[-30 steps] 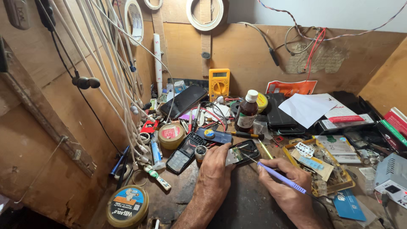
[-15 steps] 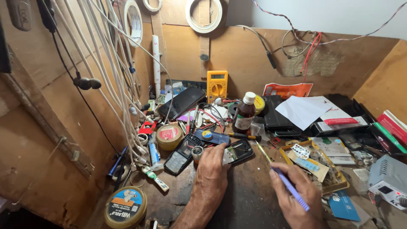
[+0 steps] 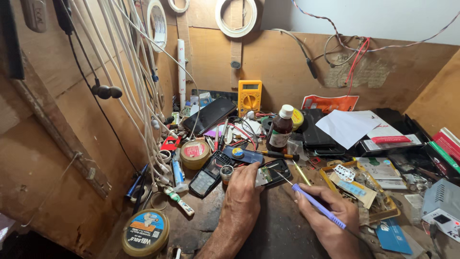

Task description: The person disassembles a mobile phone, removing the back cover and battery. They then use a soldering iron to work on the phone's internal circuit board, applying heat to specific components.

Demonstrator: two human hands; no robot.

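My left hand (image 3: 243,191) presses down on an opened black mobile phone (image 3: 271,172) with its circuit board showing, in the middle of a cluttered wooden bench. My right hand (image 3: 329,217) grips a soldering iron with a blue-purple handle (image 3: 318,206); its thin metal tip points up-left and reaches the phone's board. Just left of my left hand stands a small round metal tin (image 3: 226,172), and beside that lies a black keypad phone (image 3: 209,173).
A brown bottle with a white cap (image 3: 280,128), a yellow multimeter (image 3: 249,96), a round flat tin (image 3: 144,232), a small yellow-lidded tin (image 3: 195,153), a screwdriver (image 3: 277,154), white cables (image 3: 136,76) hanging at left, papers and parts trays at right, a grey device (image 3: 443,208).
My right hand drew back down-right with the soldering iron half a second ago, and has now come back so the tip is at the phone. My left hand stayed on the phone.
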